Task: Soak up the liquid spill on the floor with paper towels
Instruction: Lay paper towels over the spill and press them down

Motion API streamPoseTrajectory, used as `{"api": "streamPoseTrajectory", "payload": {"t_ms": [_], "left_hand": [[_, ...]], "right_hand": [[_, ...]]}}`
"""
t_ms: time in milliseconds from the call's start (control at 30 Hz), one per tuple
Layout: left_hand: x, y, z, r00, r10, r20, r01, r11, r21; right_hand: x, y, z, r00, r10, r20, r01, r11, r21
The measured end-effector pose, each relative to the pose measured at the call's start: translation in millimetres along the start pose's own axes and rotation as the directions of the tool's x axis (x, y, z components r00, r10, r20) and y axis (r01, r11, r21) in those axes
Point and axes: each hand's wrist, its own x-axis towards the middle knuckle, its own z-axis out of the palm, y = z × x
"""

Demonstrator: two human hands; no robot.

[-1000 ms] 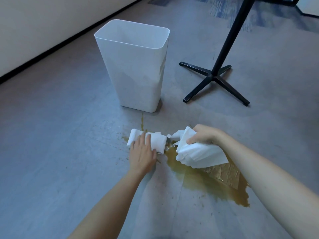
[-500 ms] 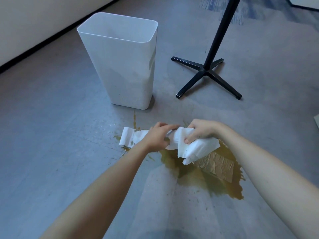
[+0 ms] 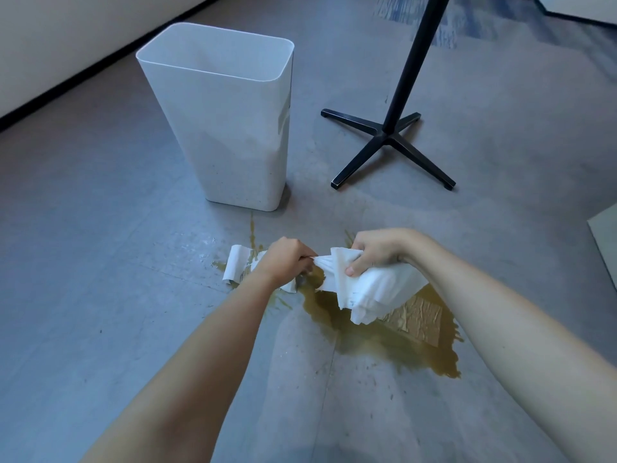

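Landmark: white bin (image 3: pixel 233 128), upright on the grey floor (image 3: pixel 83 262).

- The brown spill (image 3: pixel 384 342) lies in front of the bin, on your side and off to its right. A thin streak of it runs back toward the bin's base.
- Your right hand (image 3: pixel 377 250) grips a white towel bundle (image 3: pixel 377 292), thumb across the front and fingers curled behind. The bundle hangs over the edge of the spill nearest the bin. Contact with the liquid cannot be told.
- Your left hand (image 3: pixel 287 262), fingers curled, pinches a twisted tip drawn out of that bundle. The hands are close, joined by the stretched paper, but not touching.
- A second floor towel (image 3: pixel 237 265) lies flat in front of the bin, partly under your left wrist.
- A black table stand (image 3: pixel 387 135) is to the bin's right.
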Motion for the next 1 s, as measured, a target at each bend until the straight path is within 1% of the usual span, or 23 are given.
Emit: {"api": "streamPoseTrajectory", "payload": {"t_ms": [100,200,233,300,367,433,500,567,633,700,767,800,833,867,900,933,967,1000], "left_hand": [[-0.4,-1.6,1.7,0.999,-0.029,-0.043,0.029,1.000,-0.004],[-9.0,-31.8,-4.9,0.983,-0.161,-0.088,0.165,0.986,0.039],[-14.6,-41.7,-7.3,0.978,-0.196,-0.075,0.200,0.979,0.044],[-23.1,-51.7,-6.9,0.974,-0.224,-0.026,0.225,0.974,0.036],[-27.8,-48.0,0.4,0.970,-0.243,0.026,0.243,0.970,-0.016],[-30.5,-40.2,10.1,0.971,-0.228,0.073,0.232,0.972,-0.043],[-31.8,-35.6,19.6,0.972,-0.226,0.055,0.229,0.972,-0.047],[-35.1,-35.7,28.4,0.960,-0.278,0.015,0.279,0.958,-0.063],[-37.4,-37.3,32.5,0.928,-0.368,-0.061,0.362,0.928,-0.089],[-40.4,-38.8,32.7,0.858,-0.494,-0.141,0.480,0.869,-0.121],[-44.5,-39.2,32.7,0.790,-0.571,-0.221,0.572,0.818,-0.067],[-46.5,-38.5,33.5,0.773,-0.576,-0.267,0.592,0.806,-0.023],[-48.5,-36.9,35.7,0.773,-0.550,-0.316,0.586,0.810,0.023],[-49.9,-35.5,39.2,0.793,-0.493,-0.357,0.551,0.831,0.076],[-50.6,-33.7,43.1,0.830,-0.412,-0.375,0.488,0.863,0.132],[-50.0,-32.9,47.7,0.878,-0.327,-0.349,0.410,0.891,0.197],[-48.7,-32.2,52.6,0.924,-0.255,-0.285,0.329,0.910,0.251],[-47.5,-30.6,57.3,0.956,-0.218,-0.198,0.268,0.922,0.281]], "right_hand": [[-8.1,-5.7,-7.6,1.000,0.010,0.022,-0.009,0.999,-0.037],[-23.9,8.7,-18.1,0.997,0.068,0.027,-0.065,0.993,-0.100],[-29.0,18.4,-22.4,0.996,0.093,0.003,-0.092,0.993,-0.078],[-36.9,36.8,-29.1,0.986,0.156,-0.054,-0.156,0.988,-0.006],[-38.9,44.6,-29.4,0.973,0.210,-0.095,-0.211,0.977,-0.005],[-35.5,45.5,-26.4,0.963,0.233,-0.133,-0.238,0.971,-0.025],[-32.4,46.0,-24.6,0.955,0.242,-0.173,-0.250,0.968,-0.029],[-31.6,46.5,-24.1,0.952,0.241,-0.187,-0.250,0.968,-0.024],[-31.1,47.4,-23.3,0.952,0.241,-0.187,-0.250,0.968,-0.023],[-30.0,48.1,-21.3,0.953,0.244,-0.178,-0.250,0.968,-0.010],[-29.6,48.1,-19.8,0.953,0.244,-0.182,-0.250,0.968,-0.012],[-29.0,47.5,-19.5,0.952,0.243,-0.188,-0.251,0.968,-0.016],[-28.7,46.4,-19.2,0.951,0.243,-0.192,-0.251,0.968,-0.016],[-28.2,45.0,-19.0,0.951,0.242,-0.194,-0.249,0.968,-0.014],[-27.6,43.2,-19.0,0.952,0.237,-0.194,-0.244,0.970,-0.013],[-26.6,41.3,-19.0,0.954,0.230,-0.194,-0.237,0.971,-0.012],[-25.7,39.4,-19.2,0.955,0.225,-0.196,-0.231,0.973,-0.010],[-24.7,37.6,-19.0,0.955,0.220,-0.199,-0.226,0.974,-0.007]]}}
